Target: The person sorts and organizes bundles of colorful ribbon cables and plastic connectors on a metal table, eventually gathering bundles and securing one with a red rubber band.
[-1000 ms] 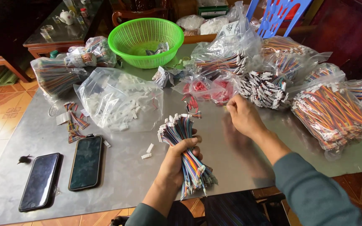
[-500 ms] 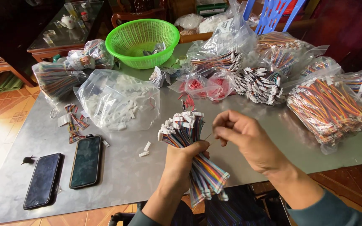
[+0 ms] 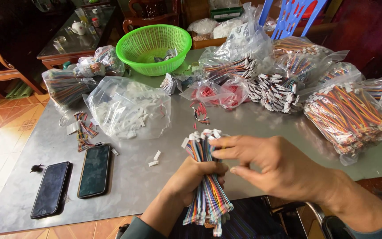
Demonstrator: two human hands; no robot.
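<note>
Left hand (image 3: 195, 175) grip is closed round the middle of a wire bundle (image 3: 206, 177), held upright over the near edge of the worktop (image 3: 155, 190). Right hand (image 3: 273, 166) has fingers partly curled, fingertips (image 3: 217, 144) pinching at the white plugs on the bundle's top end. Progress: one fistful gathered, but lots left by the look of it. Full bags of wires (image 3: 354, 110) sit at right, a clear bag of white plugs (image 3: 127, 108) at left, loose plugs (image 3: 154, 158) just beside the bundle. Green basket (image 3: 153, 42) at the back looks nearly empty. Two phones (image 3: 74, 179) lie near left.
</note>
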